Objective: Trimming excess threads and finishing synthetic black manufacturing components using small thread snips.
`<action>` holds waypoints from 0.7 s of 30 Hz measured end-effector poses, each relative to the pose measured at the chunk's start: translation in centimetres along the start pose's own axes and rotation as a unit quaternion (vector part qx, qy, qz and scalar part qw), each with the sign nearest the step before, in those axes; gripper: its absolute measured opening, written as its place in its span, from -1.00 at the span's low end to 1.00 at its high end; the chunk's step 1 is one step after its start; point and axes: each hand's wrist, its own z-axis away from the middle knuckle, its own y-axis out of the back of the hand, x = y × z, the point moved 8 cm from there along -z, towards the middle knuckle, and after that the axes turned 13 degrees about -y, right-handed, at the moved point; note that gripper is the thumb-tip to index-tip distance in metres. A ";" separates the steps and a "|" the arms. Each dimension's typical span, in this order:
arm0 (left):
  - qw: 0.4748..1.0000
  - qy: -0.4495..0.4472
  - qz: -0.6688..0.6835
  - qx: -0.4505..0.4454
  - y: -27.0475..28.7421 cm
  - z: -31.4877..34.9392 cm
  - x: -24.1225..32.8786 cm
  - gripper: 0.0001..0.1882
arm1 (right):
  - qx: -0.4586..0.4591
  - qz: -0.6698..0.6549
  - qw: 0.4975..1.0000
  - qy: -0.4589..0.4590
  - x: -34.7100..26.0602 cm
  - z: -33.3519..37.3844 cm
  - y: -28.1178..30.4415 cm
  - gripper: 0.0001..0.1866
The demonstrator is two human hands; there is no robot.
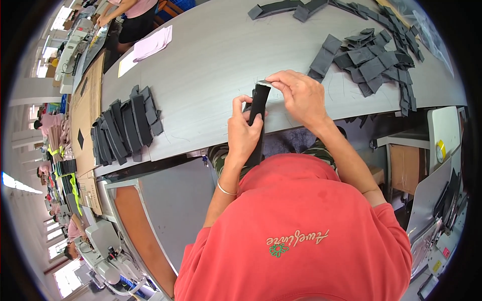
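My left hand [243, 131] is closed round a long black fabric strip [259, 103], held upright over the table's near edge. Its lower end hangs down toward my lap. At the strip's top end, thumb and forefinger of my right hand [304, 98] are pinched together. A small greyish sliver with fine threads shows at those fingertips; I cannot tell whether it is a tool or a fabric edge. To the left lies a row of black fabric strips [135, 118]. On the right is a loose heap of folded dark fabric pieces [369, 62].
The grey table [201, 75] curves across in front of me, with loose threads on it. Pink sheets [153, 42] lie at the far left. More dark strips [281, 7] stretch along the far edge. Sewing machines [103, 241] and other people are off to the left.
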 end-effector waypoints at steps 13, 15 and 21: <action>0.934 0.127 0.332 -0.033 -1.3 0.3 0.7 -0.63 | -0.078 -0.002 0.996 0.040 -0.3 1.0 -0.7 -0.86; 0.937 0.122 0.324 -0.037 -1.4 0.4 0.6 -0.63 | -0.069 0.003 0.997 0.036 0.1 1.0 -0.7 -0.86; 0.944 0.116 0.307 -0.035 -1.3 0.9 0.2 -0.63 | -0.055 -0.058 0.996 -0.043 1.4 0.3 0.6 -0.86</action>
